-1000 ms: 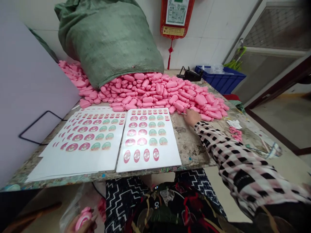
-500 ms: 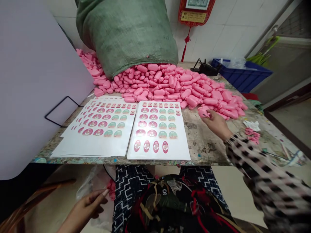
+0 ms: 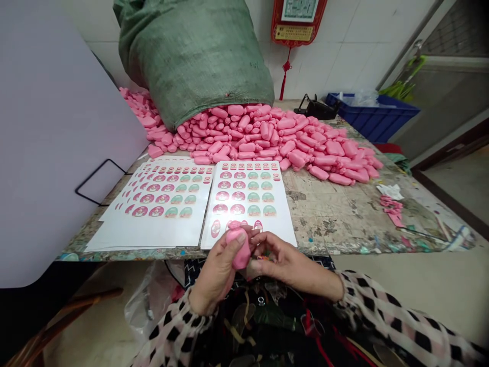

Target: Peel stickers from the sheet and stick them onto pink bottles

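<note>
My left hand [image 3: 218, 270] is closed around a small pink bottle-shaped piece [image 3: 239, 250], its narrow neck pointing up and away. Just to its right, my right hand [image 3: 280, 260] has its fingers curled in a pinch; whatever lies between them is too small and hidden to make out. Both hands are over my lap at the table's front edge. Behind them lies a sheet of stickers [image 3: 248, 204] with rows of oval and half-round pink and green labels, partly covered by the piece and my fingers.
A large heap of similar pink pieces [image 3: 282, 135] spills from a green sack [image 3: 198, 61] across the table [image 3: 328, 214]. More sticker sheets [image 3: 153, 229] are fanned out at left. Pink scraps [image 3: 390, 206], a black tape dispenser [image 3: 317, 108] and a blue bin [image 3: 374, 120] are at right.
My right hand picked a pink piece from the heap's front edge and came back to my lap. My left hand let go of a labelled piece below the table, came up and now holds a plain one.
</note>
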### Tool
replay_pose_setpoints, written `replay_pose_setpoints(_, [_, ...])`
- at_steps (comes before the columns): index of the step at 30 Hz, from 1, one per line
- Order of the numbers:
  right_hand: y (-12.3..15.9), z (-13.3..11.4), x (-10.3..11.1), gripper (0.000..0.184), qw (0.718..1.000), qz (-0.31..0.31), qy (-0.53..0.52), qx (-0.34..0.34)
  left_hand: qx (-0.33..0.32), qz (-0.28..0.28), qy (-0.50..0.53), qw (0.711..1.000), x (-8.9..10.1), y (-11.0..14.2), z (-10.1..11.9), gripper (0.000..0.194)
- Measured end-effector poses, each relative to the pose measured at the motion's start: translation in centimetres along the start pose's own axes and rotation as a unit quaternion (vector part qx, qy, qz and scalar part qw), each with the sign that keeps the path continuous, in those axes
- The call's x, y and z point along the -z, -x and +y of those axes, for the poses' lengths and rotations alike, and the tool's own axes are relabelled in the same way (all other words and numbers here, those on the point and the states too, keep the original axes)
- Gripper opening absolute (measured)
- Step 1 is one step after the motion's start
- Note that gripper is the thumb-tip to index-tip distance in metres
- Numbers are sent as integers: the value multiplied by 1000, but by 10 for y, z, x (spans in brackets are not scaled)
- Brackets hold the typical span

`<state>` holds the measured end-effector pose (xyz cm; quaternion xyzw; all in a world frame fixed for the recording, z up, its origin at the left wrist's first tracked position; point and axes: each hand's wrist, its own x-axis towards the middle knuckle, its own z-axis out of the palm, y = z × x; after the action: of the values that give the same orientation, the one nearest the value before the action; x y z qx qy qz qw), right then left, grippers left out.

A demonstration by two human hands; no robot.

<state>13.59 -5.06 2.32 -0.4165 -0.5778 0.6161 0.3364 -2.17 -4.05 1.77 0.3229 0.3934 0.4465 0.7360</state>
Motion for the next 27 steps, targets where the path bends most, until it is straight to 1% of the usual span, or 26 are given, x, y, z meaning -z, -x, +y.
replay_pose_setpoints(1, [-1, 2, 10, 26, 998, 21, 66, 8, -5, 20, -25, 999, 3, 0, 4, 30])
replay_pose_setpoints(2, [-3, 5, 19, 24, 989, 54, 140, 17, -13, 43, -69, 997, 6, 0, 9, 31])
replay_pose_setpoints(3, [-6, 9, 28, 25, 972, 91, 217, 22, -26, 65, -134, 989, 10, -1, 13, 31])
replay_pose_setpoints(4, [-9, 13, 35, 26, 949, 125, 289, 26, -48, 83, -215, 972, 13, -3, 16, 28])
replay_pose_setpoints(5, [-13, 17, 40, 26, 923, 151, 353, 27, -78, 93, -303, 945, 16, -5, 17, 25])
replay_pose_setpoints(6, [-17, 21, 43, 26, 898, 167, 407, 26, -112, 90, -389, 910, 18, -8, 18, 20])
replay_pose_setpoints(8, [-24, 27, 44, 25, 854, 184, 486, 23, -170, 53, -526, 832, 21, -17, 17, 15])
replay_pose_setpoints(10, [-30, 29, 41, 25, 818, 192, 543, 17, -193, 9, -614, 765, 23, -26, 13, 15])
replay_pose_setpoints(11, [-33, 30, 39, 25, 801, 193, 567, 12, -194, -6, -647, 737, 23, -30, 12, 17])
replay_pose_setpoints(13, [-36, 28, 38, 26, 774, 189, 605, 1, -188, -25, -697, 692, 24, -37, 9, 22])
replay_pose_setpoints(15, [-38, 26, 38, 27, 757, 175, 629, -2, -181, -32, -728, 661, 26, -42, 8, 31])
replay_pose_setpoints(17, [-40, 23, 41, 28, 749, 159, 643, 1, -173, -30, -745, 643, 27, -44, 7, 37])
replay_pose_setpoints(19, [-40, 20, 45, 28, 747, 138, 650, 6, -169, -30, -753, 636, 28, -45, 7, 38])
replay_pose_setpoints(23, [-41, 18, 51, 29, 756, 103, 646, 16, -185, -35, -748, 637, 30, -45, 6, 38])
replay_pose_setpoints(27, [-41, 20, 55, 28, 771, 98, 629, 30, -195, -45, -738, 644, 31, -46, 4, 38])
